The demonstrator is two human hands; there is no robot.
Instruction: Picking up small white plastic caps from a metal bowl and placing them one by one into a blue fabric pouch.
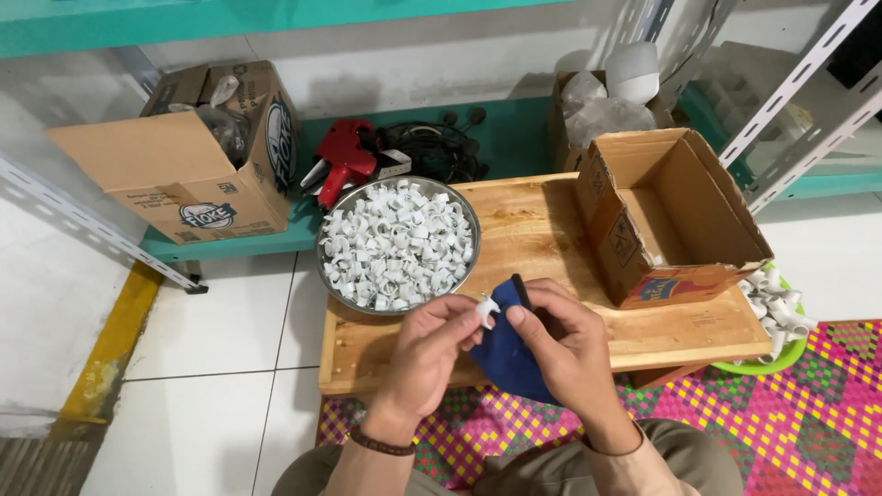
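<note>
Fingertips (470, 308) of the left hand (427, 354) were pinched shut on a small white plastic fitting (485, 310), held up over the near edge of the low wooden table (551, 230), while the right hand (560, 340) was closed around a dark blue cloth (505, 354) with a slim black tool (521, 289) poking up between its thumb and forefinger, just beside the fitting. Going from the left, a printed cardboard box (184, 156) with clear bags in it lay on the teal shelf, then a red hand tool (342, 165) and a coil of black cable (436, 147). Next came a round metal bowl (333, 276) heaped with white fittings of the same kind, at the table's left end and close above the left hand. Further right an open, empty brown carton (671, 211) stood on the table, and behind it another box held clear bags and a white rounded object (632, 72). At the far right a green basin (763, 363) on the woven pink mat (808, 404) held more white fittings. Judging by the grip, the step in hand looked like working on one fitting with the cloth and tool, one piece at a time. I judged the next move would call for a steady pinch, bringing fitting and tool tip together without letting the small piece slip.
</note>
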